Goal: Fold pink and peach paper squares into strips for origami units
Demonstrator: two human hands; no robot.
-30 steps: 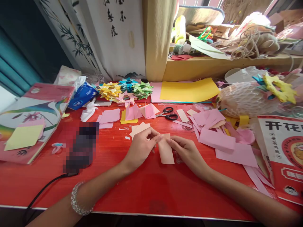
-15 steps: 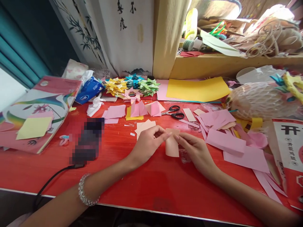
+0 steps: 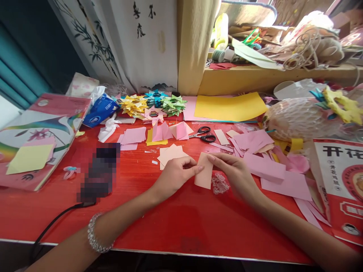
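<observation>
Just right of frame centre, the small peach-pink folded paper rectangle now tilts off the red bench, its top corner pinched between left hand and right hand, suggesting another fold underway.

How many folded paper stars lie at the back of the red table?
4: a yellow star, a blue star, a green star, and a pink star in front; more may be hidden beneath.

At the right edge of my view a red packet reads 开花 in bold black (the small print and the scroll's brush characters stay unreadable).
</observation>
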